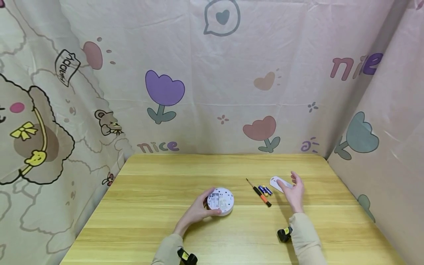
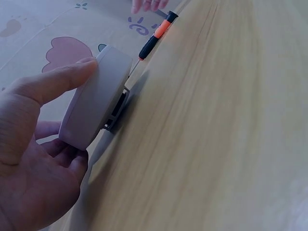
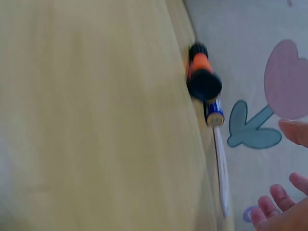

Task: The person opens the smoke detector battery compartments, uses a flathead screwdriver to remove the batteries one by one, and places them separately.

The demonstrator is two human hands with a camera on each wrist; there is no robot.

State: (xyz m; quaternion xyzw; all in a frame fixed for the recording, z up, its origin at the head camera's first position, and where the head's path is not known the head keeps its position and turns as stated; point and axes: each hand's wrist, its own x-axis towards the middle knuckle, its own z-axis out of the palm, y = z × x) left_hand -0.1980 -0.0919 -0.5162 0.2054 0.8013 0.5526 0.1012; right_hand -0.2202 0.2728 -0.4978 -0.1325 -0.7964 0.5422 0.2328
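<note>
My left hand grips a round white device by its rim, thumb on the near side and fingers on the far side. Its face with holes and a printed label is up in the head view. In the left wrist view the device is held just over the table, a dark slotted part on its underside. My right hand hovers by a white rounded plate with its fingers spread and nothing in them. The right wrist view shows a gap between those fingers and the plate on the table.
A screwdriver with a black and orange handle lies between the two hands. Blue and gold batteries lie just right of it. A printed curtain hangs behind the wooden table and along its sides.
</note>
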